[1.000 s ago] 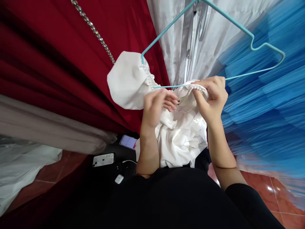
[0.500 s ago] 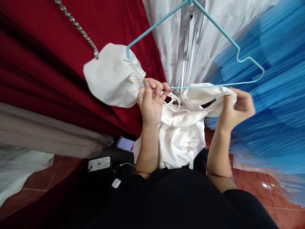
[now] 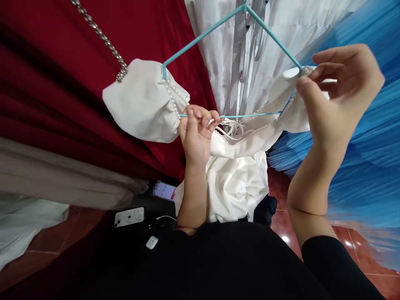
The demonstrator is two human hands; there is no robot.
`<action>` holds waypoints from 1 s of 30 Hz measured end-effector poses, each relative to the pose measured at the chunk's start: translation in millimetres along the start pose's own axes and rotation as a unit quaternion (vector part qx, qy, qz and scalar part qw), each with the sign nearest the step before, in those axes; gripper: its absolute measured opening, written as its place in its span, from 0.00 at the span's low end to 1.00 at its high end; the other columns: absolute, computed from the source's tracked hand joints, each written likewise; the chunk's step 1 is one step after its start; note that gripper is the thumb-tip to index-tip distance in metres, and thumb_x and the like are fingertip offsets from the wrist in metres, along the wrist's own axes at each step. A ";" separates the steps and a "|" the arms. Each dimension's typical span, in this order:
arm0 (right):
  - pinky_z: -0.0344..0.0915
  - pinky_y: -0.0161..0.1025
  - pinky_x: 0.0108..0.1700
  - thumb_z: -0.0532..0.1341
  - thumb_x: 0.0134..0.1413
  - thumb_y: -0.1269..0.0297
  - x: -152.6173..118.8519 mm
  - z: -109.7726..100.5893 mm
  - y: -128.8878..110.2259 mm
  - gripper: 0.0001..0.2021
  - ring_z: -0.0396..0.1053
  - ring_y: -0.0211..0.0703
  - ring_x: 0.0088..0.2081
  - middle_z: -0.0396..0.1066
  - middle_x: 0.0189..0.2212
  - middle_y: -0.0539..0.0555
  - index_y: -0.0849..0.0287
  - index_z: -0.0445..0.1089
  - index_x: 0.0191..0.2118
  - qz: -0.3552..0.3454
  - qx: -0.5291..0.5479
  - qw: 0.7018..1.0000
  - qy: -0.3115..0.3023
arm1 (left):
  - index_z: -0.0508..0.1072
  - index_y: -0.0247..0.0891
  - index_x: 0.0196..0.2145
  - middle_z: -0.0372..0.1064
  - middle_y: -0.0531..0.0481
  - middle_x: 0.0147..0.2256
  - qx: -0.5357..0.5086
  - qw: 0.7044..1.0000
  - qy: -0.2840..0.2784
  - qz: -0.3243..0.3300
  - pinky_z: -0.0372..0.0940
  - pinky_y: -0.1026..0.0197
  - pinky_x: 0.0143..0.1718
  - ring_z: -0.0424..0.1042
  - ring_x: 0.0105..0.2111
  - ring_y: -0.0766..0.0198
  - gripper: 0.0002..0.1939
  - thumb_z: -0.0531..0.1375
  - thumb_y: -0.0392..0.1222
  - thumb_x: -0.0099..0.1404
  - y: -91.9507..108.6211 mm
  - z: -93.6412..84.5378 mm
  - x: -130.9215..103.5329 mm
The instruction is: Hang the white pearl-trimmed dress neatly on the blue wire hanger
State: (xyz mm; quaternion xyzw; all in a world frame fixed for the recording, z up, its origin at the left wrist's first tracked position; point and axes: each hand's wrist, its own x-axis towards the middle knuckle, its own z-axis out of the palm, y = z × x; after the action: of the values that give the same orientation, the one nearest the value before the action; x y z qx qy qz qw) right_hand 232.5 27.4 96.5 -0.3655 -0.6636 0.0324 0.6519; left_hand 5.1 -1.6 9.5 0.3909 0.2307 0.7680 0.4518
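Observation:
A light blue clothes hanger [image 3: 203, 38] is held up in front of me. My left hand [image 3: 198, 135] is closed round its lower bar, near the left end. A white dress [image 3: 237, 179] with pearl-trimmed edges hangs from the hanger, its skirt bunched in my lap. One puffed part [image 3: 140, 102] of the dress covers the hanger's left end. My right hand [image 3: 340, 87] pinches the pearl edge at the hanger's right shoulder, where the other side of the dress now sits. White cords [image 3: 233, 127] hang loose behind the lower bar.
A silver chain [image 3: 100, 35] hangs before a red curtain [image 3: 140, 29] on the left. Blue tulle [image 3: 359, 166] fills the right side. White fabric [image 3: 290, 25] hangs behind. Two phones lie on a black surface, one white [image 3: 129, 217], beside a small white case [image 3: 151, 242].
My right hand has moved up and right, drawing the dress's pearl edge over the hanger's right shoulder. My left hand keeps its hold on the bar.

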 end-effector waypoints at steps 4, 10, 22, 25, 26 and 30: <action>0.70 0.54 0.54 0.64 0.60 0.65 -39.1 16.8 -19.4 0.12 0.74 0.52 0.53 0.77 0.46 0.56 0.53 0.77 0.49 -0.141 -0.006 0.988 -0.057 | 0.63 0.41 0.35 0.63 0.54 0.29 0.005 1.000 -0.018 -0.006 0.76 0.55 0.51 0.79 0.40 0.62 0.16 0.58 0.53 0.76 -3.2 0.2 0.5; 0.69 0.65 0.60 0.62 0.62 0.57 -84.0 52.8 15.1 0.11 0.70 0.54 0.58 0.74 0.55 0.50 0.41 0.72 0.50 -0.101 -0.064 0.970 -0.212 | 0.72 0.46 0.54 0.73 0.44 0.59 0.035 0.991 -0.115 -0.055 0.69 0.50 0.63 0.75 0.60 0.53 0.16 0.61 0.54 0.74 -2.6 -16.9 -31.9; 0.64 0.71 0.63 0.57 0.67 0.53 -89.3 64.5 25.3 0.09 0.72 0.55 0.54 0.75 0.47 0.52 0.46 0.73 0.41 -0.020 -0.016 0.988 -0.155 | 0.71 0.36 0.55 0.69 0.31 0.56 0.661 0.606 -0.128 -0.424 0.58 0.28 0.65 0.64 0.64 0.29 0.35 0.67 0.39 0.47 45.3 -308.5 -121.9; 0.66 0.68 0.61 0.57 0.67 0.53 -89.5 67.9 22.8 0.09 0.73 0.53 0.52 0.76 0.45 0.53 0.47 0.72 0.41 -0.030 -0.031 0.990 -0.134 | 0.63 0.36 0.65 0.51 0.27 0.67 0.741 0.519 -0.132 -0.406 0.41 0.25 0.70 0.41 0.73 0.26 0.46 0.65 0.36 0.46 33.5 -343.3 -144.2; 0.67 0.67 0.60 0.57 0.67 0.54 -87.9 68.3 21.5 0.08 0.73 0.53 0.50 0.77 0.44 0.53 0.47 0.72 0.41 -0.040 -0.031 0.991 -0.125 | 0.62 0.37 0.66 0.48 0.28 0.68 0.755 0.498 -0.146 -0.401 0.38 0.24 0.70 0.38 0.74 0.27 0.47 0.65 0.36 0.47 28.6 -351.3 -149.9; 0.69 0.63 0.58 0.57 0.68 0.56 -81.7 65.5 18.6 0.06 0.73 0.51 0.47 0.77 0.43 0.53 0.45 0.70 0.42 -0.043 -0.050 0.988 -0.141 | 0.66 0.41 0.64 0.52 0.29 0.66 0.773 0.443 -0.227 -0.393 0.38 0.21 0.67 0.45 0.71 0.27 0.41 0.65 0.38 0.50 19.0 -378.5 -155.9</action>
State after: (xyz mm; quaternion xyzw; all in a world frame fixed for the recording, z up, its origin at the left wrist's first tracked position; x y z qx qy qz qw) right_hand 173.0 26.4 8.4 -0.3601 -0.7646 0.0223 0.5340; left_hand -266.1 -147.6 -260.8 0.6063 0.7471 -0.1045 0.2517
